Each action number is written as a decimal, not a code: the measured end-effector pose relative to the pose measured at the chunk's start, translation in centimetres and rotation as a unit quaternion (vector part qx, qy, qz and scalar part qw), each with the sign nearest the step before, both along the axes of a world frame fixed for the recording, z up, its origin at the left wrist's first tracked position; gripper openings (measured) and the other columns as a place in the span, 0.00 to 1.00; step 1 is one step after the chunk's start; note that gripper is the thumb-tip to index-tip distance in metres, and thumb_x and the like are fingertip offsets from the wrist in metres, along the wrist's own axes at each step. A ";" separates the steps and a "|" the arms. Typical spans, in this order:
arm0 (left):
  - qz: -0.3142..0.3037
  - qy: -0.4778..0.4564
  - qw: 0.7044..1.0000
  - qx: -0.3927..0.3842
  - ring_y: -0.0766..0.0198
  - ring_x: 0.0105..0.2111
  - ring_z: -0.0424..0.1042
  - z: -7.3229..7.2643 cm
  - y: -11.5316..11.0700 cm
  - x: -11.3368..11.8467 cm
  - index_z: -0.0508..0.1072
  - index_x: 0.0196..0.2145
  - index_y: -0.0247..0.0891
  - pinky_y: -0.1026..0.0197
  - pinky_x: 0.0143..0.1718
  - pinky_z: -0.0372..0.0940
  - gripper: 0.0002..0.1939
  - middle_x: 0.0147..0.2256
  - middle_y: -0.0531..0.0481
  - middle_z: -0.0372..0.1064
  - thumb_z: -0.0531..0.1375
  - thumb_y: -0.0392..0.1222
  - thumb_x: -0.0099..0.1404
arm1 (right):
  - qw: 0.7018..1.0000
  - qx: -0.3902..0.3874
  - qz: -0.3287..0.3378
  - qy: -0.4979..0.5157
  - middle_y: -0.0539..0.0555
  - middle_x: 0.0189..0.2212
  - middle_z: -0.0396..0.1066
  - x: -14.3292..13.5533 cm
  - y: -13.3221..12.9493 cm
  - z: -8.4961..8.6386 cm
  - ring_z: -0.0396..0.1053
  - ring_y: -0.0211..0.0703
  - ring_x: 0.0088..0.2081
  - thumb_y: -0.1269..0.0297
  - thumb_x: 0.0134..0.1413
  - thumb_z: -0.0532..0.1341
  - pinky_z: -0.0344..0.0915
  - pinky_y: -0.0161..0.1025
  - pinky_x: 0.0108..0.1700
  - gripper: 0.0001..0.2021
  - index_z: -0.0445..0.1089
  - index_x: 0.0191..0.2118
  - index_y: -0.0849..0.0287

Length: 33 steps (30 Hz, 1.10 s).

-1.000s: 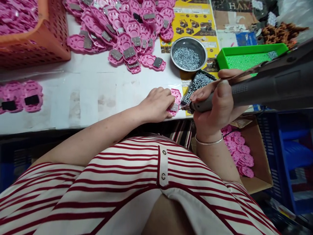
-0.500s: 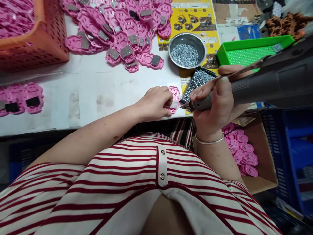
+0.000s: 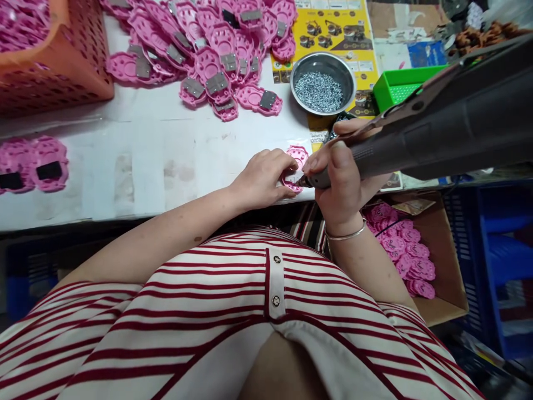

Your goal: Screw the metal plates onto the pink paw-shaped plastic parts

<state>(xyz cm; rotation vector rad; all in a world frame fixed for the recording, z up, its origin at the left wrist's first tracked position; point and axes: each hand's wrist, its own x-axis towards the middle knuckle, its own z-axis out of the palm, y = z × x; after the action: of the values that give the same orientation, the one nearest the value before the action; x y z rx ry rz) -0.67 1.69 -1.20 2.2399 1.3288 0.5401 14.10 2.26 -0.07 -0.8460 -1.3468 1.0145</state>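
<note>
A pink plastic casing [image 3: 297,157] lies on the white tabletop near its front edge, partly covered by my fingers. My left hand [image 3: 268,175] grips its left side with thumb and fingers curled round it. My right hand [image 3: 343,178] is wrapped round a dark grey electric screwdriver [image 3: 420,119], held almost level with its body running off to the right. The bit points left and meets the lower part of the casing, at the metal plate. Whether a screw sits under the tip is too small to tell.
Behind lie a steel bowl [image 3: 352,89] of small screws, a heap of pink casings [image 3: 216,66] and a green tray [image 3: 385,91]. An orange basket [image 3: 83,61] stands at the left, near more casings [image 3: 50,155]. Below the table's right side is a cardboard box [image 3: 452,278] of pink parts.
My right hand has brought the screwdriver left, from beside the casing onto its lower part. The screwdriver now hides most of the black screw tray. My left hand keeps its grip.
</note>
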 end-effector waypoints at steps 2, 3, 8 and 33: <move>-0.003 -0.003 1.000 0.000 0.54 0.41 0.69 -0.2 -0.1 -0.1 0.73 0.44 0.38 0.53 0.46 0.62 0.18 0.40 0.48 0.72 0.69 0.49 0.60 | 0.992 0.080 -0.032 0.092 0.45 0.22 0.64 -0.2 0.0 0.5 0.62 0.36 0.20 0.51 0.55 0.64 0.67 0.41 0.29 0.13 0.73 0.45 0.45; -0.002 -0.007 1.000 0.004 0.53 0.43 0.69 -0.3 -0.2 -0.1 0.74 0.46 0.38 0.53 0.48 0.62 0.20 0.42 0.47 0.72 0.69 0.49 0.59 | 0.984 0.116 -0.035 0.127 0.44 0.20 0.62 -0.3 0.1 0.8 0.61 0.35 0.18 0.55 0.55 0.65 0.65 0.39 0.26 0.11 0.74 0.44 0.47; 0.001 -0.071 0.995 0.068 0.49 0.55 0.67 -0.6 -0.8 -0.3 0.78 0.50 0.42 0.47 0.58 0.60 0.26 0.55 0.44 0.70 0.74 0.48 0.54 | 0.967 0.177 -0.048 0.175 0.40 0.16 0.57 -0.7 0.1 2.9 0.55 0.30 0.13 0.57 0.54 0.67 0.60 0.32 0.16 0.08 0.76 0.40 0.50; 0.008 -0.173 0.985 0.012 0.52 0.58 0.68 0.0 -1.5 -0.2 0.84 0.32 0.47 0.46 0.62 0.61 0.06 0.55 0.50 0.74 0.74 0.46 0.55 | 0.966 0.178 0.024 0.185 0.40 0.17 0.63 0.5 -1.1 5.9 0.62 0.28 0.16 0.57 0.55 0.67 0.68 0.29 0.19 0.10 0.73 0.39 0.57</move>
<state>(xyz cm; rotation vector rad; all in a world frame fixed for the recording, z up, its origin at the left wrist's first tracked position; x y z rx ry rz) -0.87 0.23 -1.22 2.0367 1.1653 0.9080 14.58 1.11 5.86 -0.3347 -1.1811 0.8792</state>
